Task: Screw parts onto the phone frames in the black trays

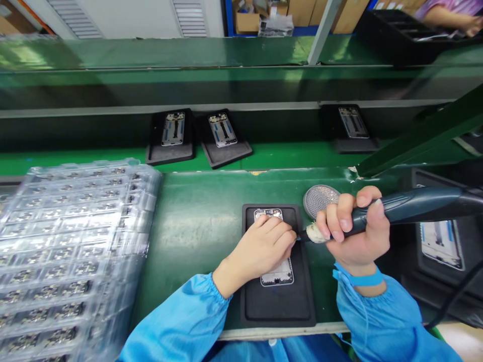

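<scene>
My right hand (362,226) is wrapped round a dark electric screwdriver (422,203), which lies nearly level with its tip pointing left. Pale wrapping covers part of its nose. My left hand (264,246) rests over a phone frame (278,276), its thumb and fingers pinched together right at the screwdriver's tip; whatever is between them is hidden. The frame lies in a black tray (277,309) at the bench's front edge, its middle covered by the hand. Just behind the screwdriver's nose sits a round metal dish (320,198) with a dotted surface.
Stacked clear plastic trays (71,251) of small parts fill the left side. Beyond the bench, black trays with phone frames (222,129) lie on a green conveyor (279,157). Another phone frame (441,244) is at right, near a cable (455,294). A green post (422,133) slants at right.
</scene>
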`<action>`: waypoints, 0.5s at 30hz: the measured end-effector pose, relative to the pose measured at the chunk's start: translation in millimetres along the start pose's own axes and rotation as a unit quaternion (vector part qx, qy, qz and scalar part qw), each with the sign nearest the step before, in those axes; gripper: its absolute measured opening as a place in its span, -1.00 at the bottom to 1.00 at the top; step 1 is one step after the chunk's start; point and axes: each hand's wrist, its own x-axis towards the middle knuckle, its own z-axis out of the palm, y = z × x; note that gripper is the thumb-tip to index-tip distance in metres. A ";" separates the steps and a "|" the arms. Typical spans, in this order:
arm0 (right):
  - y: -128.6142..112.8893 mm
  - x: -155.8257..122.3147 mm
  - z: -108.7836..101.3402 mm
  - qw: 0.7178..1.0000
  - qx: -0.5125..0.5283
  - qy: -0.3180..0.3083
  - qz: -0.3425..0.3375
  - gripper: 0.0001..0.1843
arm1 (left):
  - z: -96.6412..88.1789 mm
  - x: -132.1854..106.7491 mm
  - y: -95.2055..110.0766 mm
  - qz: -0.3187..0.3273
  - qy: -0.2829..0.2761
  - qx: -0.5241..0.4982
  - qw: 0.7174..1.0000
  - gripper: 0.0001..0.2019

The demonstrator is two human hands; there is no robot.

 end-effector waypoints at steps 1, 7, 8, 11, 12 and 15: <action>-0.4 0.1 -0.4 1.000 0.000 0.005 -0.001 -0.47 | 0.4 -0.4 -0.4 -0.011 -0.002 -0.012 1.000 -0.78; -8.6 -3.8 -3.6 0.999 0.033 -0.004 -0.010 -0.55 | -2.6 -3.5 -4.5 -0.105 0.021 -0.179 0.978 -0.76; -11.1 -5.6 -4.2 0.999 0.038 -0.003 -0.012 -0.55 | -3.6 -3.7 -4.6 -0.114 0.028 -0.215 0.970 -0.74; -19.2 -10.5 -7.4 0.998 0.057 0.001 -0.016 -0.58 | -6.3 -3.4 -3.5 -0.133 0.025 -0.292 0.947 -0.69; -21.7 -11.5 -9.0 0.998 0.063 0.001 -0.018 -0.60 | -7.1 -3.0 -2.5 -0.139 0.019 -0.311 0.940 -0.68; -27.4 -13.6 -14.0 0.997 0.062 -0.037 -0.037 -0.66 | -8.9 -0.9 2.3 -0.157 0.018 -0.384 0.910 -0.62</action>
